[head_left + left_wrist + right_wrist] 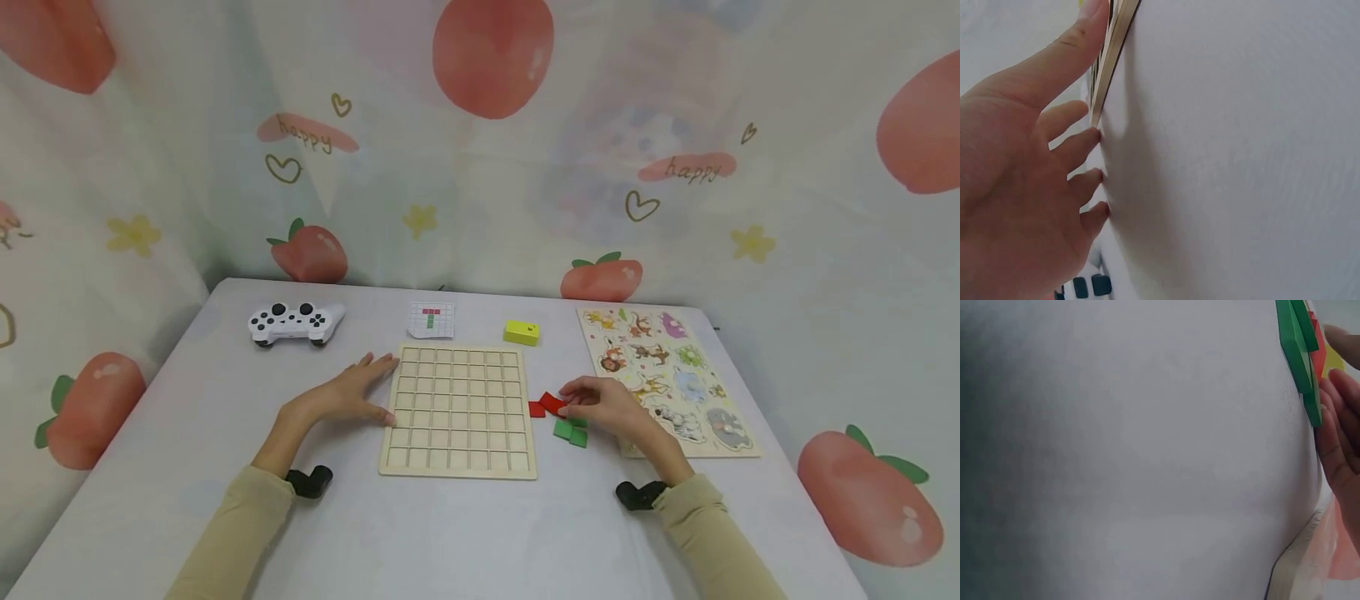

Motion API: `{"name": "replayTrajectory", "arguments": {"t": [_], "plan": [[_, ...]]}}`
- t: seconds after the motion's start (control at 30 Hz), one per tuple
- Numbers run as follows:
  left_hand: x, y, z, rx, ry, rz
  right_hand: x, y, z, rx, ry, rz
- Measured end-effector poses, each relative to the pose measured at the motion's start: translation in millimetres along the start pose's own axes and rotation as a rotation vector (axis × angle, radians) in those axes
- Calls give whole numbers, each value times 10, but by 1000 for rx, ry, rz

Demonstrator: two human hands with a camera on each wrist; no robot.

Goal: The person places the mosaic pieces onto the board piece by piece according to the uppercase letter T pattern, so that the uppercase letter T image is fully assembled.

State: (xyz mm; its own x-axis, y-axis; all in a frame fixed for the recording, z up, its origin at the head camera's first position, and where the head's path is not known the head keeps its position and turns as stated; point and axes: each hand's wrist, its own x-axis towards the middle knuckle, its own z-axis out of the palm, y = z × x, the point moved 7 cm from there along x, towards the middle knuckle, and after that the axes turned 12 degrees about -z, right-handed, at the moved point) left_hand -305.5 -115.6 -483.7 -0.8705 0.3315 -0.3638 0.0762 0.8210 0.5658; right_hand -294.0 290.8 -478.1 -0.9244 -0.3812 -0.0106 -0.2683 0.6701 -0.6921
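Note:
A wooden grid board [459, 412] lies flat on the white table with bare squares. My left hand [347, 393] rests at its left edge, thumb and fingers spread; the left wrist view shows the thumb at the board's rim [1113, 62]. Right of the board lie red tiles [537, 409] and, nearer me, several green tiles [562, 429]. Over these tiles is my right hand [609, 406], its fingertips at a red tile [552, 403]. In the right wrist view a gap shows between thumb and fingers, beside the green tiles [1295, 350].
Behind the board lie a pattern card [431, 320] with red and green squares and a yellow block [521, 332]. A white game controller [294, 324] sits at the back left. An animal puzzle board [660, 375] lies at the right, partly beneath my right hand's outline.

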Motion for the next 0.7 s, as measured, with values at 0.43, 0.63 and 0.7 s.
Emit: {"name": "replayTrajectory", "arguments": {"t": [0.43, 0.63, 0.7], "plan": [[21, -5, 52, 0, 10, 34, 51, -118, 77, -129, 4, -93], [49, 12, 55, -28, 2, 3, 16, -156, 49, -139, 21, -120], [53, 7, 54, -37, -2, -8, 11, -157, 54, -134, 23, -124]]}}
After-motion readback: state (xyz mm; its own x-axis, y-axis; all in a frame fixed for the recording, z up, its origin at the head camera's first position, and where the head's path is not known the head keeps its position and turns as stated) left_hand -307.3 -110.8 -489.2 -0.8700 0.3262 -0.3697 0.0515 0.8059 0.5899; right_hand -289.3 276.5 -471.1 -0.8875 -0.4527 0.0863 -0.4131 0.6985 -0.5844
